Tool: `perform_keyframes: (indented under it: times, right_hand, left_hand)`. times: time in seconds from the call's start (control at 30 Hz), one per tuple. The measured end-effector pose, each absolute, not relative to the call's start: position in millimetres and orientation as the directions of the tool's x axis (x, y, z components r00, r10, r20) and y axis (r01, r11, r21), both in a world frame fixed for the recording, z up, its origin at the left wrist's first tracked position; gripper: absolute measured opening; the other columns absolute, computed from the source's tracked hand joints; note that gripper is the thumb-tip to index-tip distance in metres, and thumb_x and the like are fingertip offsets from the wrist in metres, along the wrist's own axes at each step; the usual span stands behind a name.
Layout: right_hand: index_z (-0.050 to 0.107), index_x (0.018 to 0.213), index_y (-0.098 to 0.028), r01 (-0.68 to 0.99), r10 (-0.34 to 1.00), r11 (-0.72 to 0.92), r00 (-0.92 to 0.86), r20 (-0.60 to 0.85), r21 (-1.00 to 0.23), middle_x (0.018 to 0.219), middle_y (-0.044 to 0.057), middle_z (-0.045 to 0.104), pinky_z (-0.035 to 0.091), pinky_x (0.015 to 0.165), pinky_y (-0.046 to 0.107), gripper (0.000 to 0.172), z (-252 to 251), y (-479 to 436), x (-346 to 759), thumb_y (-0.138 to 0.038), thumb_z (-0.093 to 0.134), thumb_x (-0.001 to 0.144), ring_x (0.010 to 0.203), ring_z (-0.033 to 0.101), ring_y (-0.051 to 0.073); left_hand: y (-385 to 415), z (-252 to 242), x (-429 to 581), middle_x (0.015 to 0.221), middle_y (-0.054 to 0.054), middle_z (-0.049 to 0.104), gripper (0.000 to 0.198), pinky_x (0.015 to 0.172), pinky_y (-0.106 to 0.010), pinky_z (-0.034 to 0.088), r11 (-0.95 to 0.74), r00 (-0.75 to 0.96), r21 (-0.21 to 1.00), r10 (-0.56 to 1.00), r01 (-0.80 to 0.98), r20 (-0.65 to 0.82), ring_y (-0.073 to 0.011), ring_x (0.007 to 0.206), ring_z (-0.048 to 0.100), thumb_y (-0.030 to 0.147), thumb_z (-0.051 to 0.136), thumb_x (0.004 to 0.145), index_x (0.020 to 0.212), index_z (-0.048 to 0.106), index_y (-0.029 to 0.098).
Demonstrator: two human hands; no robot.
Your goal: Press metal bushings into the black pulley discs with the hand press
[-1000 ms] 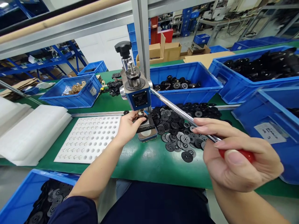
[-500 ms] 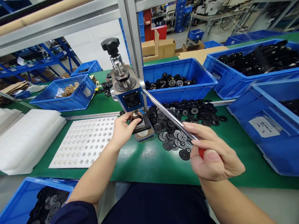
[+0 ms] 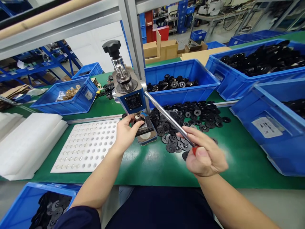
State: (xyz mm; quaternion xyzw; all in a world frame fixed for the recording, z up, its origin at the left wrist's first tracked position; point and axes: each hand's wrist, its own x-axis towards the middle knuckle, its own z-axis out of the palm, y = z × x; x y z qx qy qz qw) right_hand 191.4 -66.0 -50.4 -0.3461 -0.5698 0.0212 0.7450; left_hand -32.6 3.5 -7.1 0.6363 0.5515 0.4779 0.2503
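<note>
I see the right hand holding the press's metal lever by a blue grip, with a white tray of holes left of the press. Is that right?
Not quite: the grip is red, as the head view shows. The right hand does hold the metal lever, and the white tray lies left of the press.
</note>
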Motion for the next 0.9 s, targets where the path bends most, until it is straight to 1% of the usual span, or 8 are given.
perform_keyframes:
  times: [0.1,0.27,0.37,0.43,0.57,0.63,0.7,0.9]
  right_hand:
    - [0.072,0.117,-0.021,0.374,0.347,0.797,0.359,0.866,-0.474,0.105,0.008,0.074,0.064,0.061,0.048,0.04,-58.9,-59.8,189.3,-0.016,0.046,0.087,0.087,0.074,0.029]
    - [0.071,0.121,-0.022,0.446,0.395,0.766,0.24,0.887,-0.462,0.104,0.008,0.075,0.063,0.07,0.047,0.042,-45.8,-67.8,198.8,-0.014,0.048,0.086,0.088,0.073,0.027]
    - [0.07,0.12,-0.022,0.477,0.454,0.716,0.236,0.859,-0.509,0.098,0.008,0.075,0.061,0.072,0.046,0.042,-45.0,-73.6,202.2,-0.014,0.049,0.085,0.086,0.072,0.027]
    - [0.07,0.119,-0.022,0.473,0.462,0.709,0.25,0.851,-0.524,0.092,0.007,0.074,0.061,0.069,0.046,0.042,-52.5,-72.3,201.4,-0.017,0.047,0.085,0.081,0.072,0.026]
    - [0.071,0.114,-0.021,0.51,0.378,0.707,0.314,0.871,-0.49,0.076,0.005,0.069,0.059,0.06,0.042,0.04,-74.4,-61.7,196.2,-0.023,0.042,0.086,0.068,0.069,0.024]
    - [0.071,0.11,-0.022,0.557,0.31,0.685,0.36,0.88,-0.469,0.073,0.005,0.067,0.058,0.058,0.04,0.038,-80.2,-57.6,193.9,-0.025,0.041,0.087,0.067,0.069,0.024]
    - [0.071,0.108,-0.021,0.579,0.291,0.675,0.361,0.886,-0.457,0.074,0.005,0.067,0.056,0.057,0.038,0.036,-78.4,-56.5,193.1,-0.025,0.042,0.087,0.068,0.068,0.023]
    - [0.067,0.113,-0.022,0.472,0.456,0.732,0.194,0.868,-0.491,0.069,0.001,0.061,0.05,0.05,0.029,0.032,-30.6,-74.1,196.6,-0.014,0.046,0.09,0.058,0.059,0.016]
  left_hand:
    - [3.9,-8.2,-33.4,0.089,-0.005,0.075,0.024,0.082,-0.031,0.05,-0.263,-0.065,0.833,0.94,0.486,0.334,-0.0189,0.082,0.066,0.033,0.073,0.078,0.095,0.073,0.016]
    - [3.6,-9.1,-31.9,0.087,-0.004,0.074,0.024,0.079,-0.029,0.049,-0.264,-0.076,0.828,0.936,0.494,0.344,-0.0179,0.08,0.065,0.034,0.073,0.077,0.093,0.072,0.016]
    - [2.5,-9.5,-29.4,0.084,-0.003,0.074,0.023,0.076,-0.028,0.049,-0.252,-0.123,0.821,0.925,0.512,0.361,-0.0173,0.077,0.064,0.034,0.074,0.075,0.09,0.071,0.017]
    - [2.1,-10.7,-28.4,0.083,-0.003,0.073,0.022,0.074,-0.027,0.049,-0.253,-0.145,0.819,0.916,0.515,0.374,-0.0172,0.076,0.064,0.034,0.075,0.074,0.088,0.07,0.018]
    - [1.8,-12.1,-28.1,0.084,-0.003,0.073,0.023,0.074,-0.027,0.049,-0.25,-0.161,0.817,0.91,0.52,0.381,-0.0172,0.076,0.064,0.035,0.076,0.073,0.087,0.07,0.018]
    - [1.0,-9.9,-27.4,0.084,-0.003,0.073,0.023,0.074,-0.027,0.048,-0.252,-0.161,0.817,0.91,0.518,0.383,-0.0172,0.075,0.063,0.035,0.076,0.074,0.087,0.07,0.018]
    - [-0.3,-6.1,-26.0,0.083,-0.003,0.073,0.022,0.074,-0.028,0.048,-0.256,-0.157,0.824,0.912,0.505,0.379,-0.0173,0.075,0.063,0.035,0.076,0.074,0.086,0.069,0.018]
    - [0.9,2.6,-23.7,0.079,-0.002,0.064,0.02,0.071,-0.028,0.047,-0.244,-0.19,0.824,0.903,0.511,0.386,-0.0172,0.073,0.06,0.033,0.077,0.07,0.082,0.071,0.018]
